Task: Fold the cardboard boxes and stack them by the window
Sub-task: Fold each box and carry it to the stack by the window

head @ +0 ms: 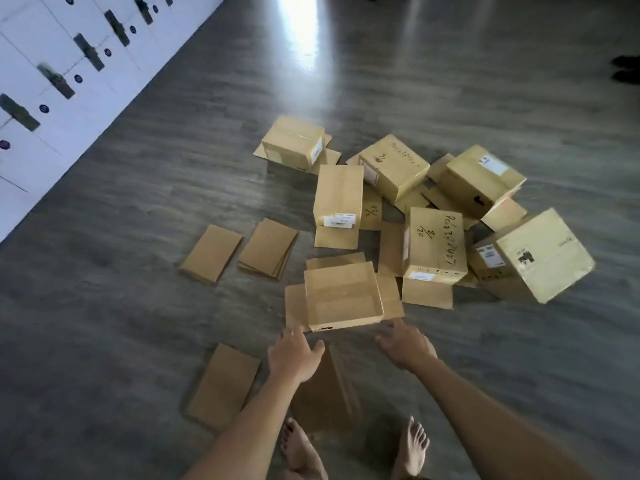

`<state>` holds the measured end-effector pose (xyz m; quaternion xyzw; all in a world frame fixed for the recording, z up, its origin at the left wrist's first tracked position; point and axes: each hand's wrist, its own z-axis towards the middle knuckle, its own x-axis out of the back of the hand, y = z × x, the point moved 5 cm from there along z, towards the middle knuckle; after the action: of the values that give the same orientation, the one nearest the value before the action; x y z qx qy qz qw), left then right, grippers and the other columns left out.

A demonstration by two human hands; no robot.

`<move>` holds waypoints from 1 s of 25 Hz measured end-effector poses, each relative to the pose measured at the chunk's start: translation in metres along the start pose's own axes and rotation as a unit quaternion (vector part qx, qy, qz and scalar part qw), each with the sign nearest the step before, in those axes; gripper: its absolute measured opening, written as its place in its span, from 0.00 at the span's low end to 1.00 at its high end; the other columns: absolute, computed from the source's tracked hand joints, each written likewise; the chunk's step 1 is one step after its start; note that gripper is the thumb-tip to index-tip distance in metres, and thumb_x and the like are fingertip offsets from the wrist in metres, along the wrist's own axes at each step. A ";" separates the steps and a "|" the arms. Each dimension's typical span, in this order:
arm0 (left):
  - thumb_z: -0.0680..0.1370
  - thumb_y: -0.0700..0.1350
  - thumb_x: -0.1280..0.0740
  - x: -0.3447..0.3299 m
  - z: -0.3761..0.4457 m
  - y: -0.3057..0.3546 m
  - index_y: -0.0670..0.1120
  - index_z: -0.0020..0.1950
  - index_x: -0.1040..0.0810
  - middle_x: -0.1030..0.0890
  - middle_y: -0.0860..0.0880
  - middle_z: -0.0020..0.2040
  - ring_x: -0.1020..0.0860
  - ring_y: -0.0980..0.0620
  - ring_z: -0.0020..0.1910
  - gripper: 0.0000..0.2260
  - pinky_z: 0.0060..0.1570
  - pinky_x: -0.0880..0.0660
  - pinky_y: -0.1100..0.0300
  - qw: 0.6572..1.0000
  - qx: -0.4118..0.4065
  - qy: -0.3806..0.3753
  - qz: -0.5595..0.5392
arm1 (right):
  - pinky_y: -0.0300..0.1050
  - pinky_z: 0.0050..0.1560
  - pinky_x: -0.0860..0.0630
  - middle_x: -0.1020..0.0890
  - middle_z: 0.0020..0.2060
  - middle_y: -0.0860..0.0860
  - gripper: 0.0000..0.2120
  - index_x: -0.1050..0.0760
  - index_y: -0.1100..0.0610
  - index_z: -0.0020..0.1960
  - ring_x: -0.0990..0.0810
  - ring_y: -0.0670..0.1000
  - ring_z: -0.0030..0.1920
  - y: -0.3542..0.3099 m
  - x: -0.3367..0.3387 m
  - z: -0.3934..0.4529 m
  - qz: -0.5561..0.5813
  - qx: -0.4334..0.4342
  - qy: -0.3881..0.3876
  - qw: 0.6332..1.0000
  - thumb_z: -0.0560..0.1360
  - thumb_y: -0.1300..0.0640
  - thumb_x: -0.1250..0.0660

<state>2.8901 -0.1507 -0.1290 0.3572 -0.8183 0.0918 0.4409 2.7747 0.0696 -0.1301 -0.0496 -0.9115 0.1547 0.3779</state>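
Your left hand (pixel 294 353) and right hand (pixel 407 344) reach, fingers loosely spread and gripping nothing, toward the open cardboard box (pixel 343 297) on the floor (pixel 121 306), just before you; other boxes (pixel 434 245) lie beyond.

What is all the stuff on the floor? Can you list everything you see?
open box: one, tan, flaps spread, just beyond both hands.
assembled boxes: about six, tan, some with white labels and handwriting, heaped centre and right.
flat cardboard pieces: tan, two lots to the left of the heap, one at lower left, one under the arms.
floor: grey wood-look, with a bright glare at the top.
lockers: white, with dark handles, upper left.
dark shapes: two, right edge, too small to tell.
feet: two, bare, bottom centre.
left hand: open, reaching for the open box.
right hand: open, reaching too.
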 end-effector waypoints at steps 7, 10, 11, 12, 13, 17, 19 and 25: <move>0.79 0.63 0.37 -0.129 0.176 -0.021 0.47 0.73 0.33 0.26 0.46 0.68 0.29 0.44 0.67 0.29 0.63 0.29 0.50 0.995 -0.017 0.073 -0.063 | 0.55 0.62 0.26 0.27 0.67 0.54 0.30 0.38 0.54 0.75 0.27 0.58 0.66 0.037 -0.100 0.192 -0.002 -0.003 0.064 0.998 0.78 0.41 0.37; 0.78 0.63 0.37 -0.193 0.272 -0.042 0.45 0.76 0.36 0.29 0.43 0.71 0.30 0.42 0.69 0.32 0.64 0.29 0.47 0.993 -0.013 0.108 -0.047 | 0.55 0.61 0.28 0.28 0.68 0.56 0.31 0.38 0.54 0.74 0.28 0.59 0.66 0.055 -0.159 0.296 -0.023 0.018 0.097 0.995 0.78 0.39 0.38; 0.78 0.64 0.37 -0.208 0.301 -0.048 0.45 0.76 0.37 0.30 0.43 0.72 0.30 0.42 0.69 0.34 0.65 0.29 0.47 0.992 -0.009 0.124 -0.034 | 0.55 0.61 0.28 0.28 0.69 0.56 0.31 0.38 0.55 0.74 0.28 0.59 0.66 0.059 -0.173 0.326 -0.032 0.029 0.113 0.993 0.78 0.39 0.37; 0.78 0.65 0.37 -0.219 0.327 -0.053 0.45 0.76 0.38 0.30 0.43 0.72 0.30 0.42 0.69 0.34 0.65 0.29 0.46 0.990 -0.009 0.138 -0.024 | 0.55 0.61 0.28 0.29 0.69 0.56 0.31 0.38 0.55 0.74 0.28 0.59 0.66 0.063 -0.184 0.353 -0.036 0.037 0.131 0.990 0.78 0.39 0.36; 0.78 0.66 0.38 -0.235 0.356 -0.057 0.45 0.76 0.38 0.30 0.42 0.72 0.30 0.42 0.69 0.35 0.65 0.29 0.46 0.988 -0.014 0.150 -0.016 | 0.56 0.62 0.28 0.29 0.70 0.56 0.32 0.37 0.55 0.74 0.28 0.59 0.67 0.068 -0.198 0.384 -0.040 0.046 0.149 0.987 0.78 0.38 0.36; 0.77 0.68 0.38 -0.279 0.455 -0.068 0.43 0.75 0.38 0.31 0.42 0.72 0.33 0.40 0.71 0.37 0.64 0.30 0.46 0.988 -0.026 0.151 -0.015 | 0.58 0.67 0.34 0.32 0.71 0.57 0.33 0.37 0.56 0.73 0.33 0.60 0.69 0.088 -0.223 0.479 -0.087 0.032 0.226 0.970 0.77 0.36 0.38; 0.76 0.70 0.40 -0.287 0.484 -0.070 0.41 0.71 0.34 0.27 0.41 0.69 0.29 0.40 0.69 0.37 0.62 0.28 0.47 0.989 -0.016 0.143 -0.027 | 0.59 0.69 0.36 0.31 0.71 0.58 0.34 0.37 0.55 0.74 0.34 0.61 0.70 0.096 -0.222 0.499 -0.094 0.013 0.254 0.963 0.76 0.34 0.39; 0.74 0.67 0.32 -0.294 0.497 -0.065 0.47 0.55 0.23 0.20 0.52 0.47 0.25 0.57 0.38 0.24 0.40 0.28 0.58 0.957 0.015 0.132 -0.259 | 0.54 0.62 0.27 0.26 0.67 0.57 0.35 0.38 0.57 0.74 0.26 0.59 0.65 0.112 -0.213 0.512 0.125 -0.024 0.186 0.974 0.76 0.37 0.34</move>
<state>2.7122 -0.2813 -0.6668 0.5481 -0.6307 0.0337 0.5484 2.5627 0.0063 -0.6503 -0.1997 -0.8151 0.1670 0.5175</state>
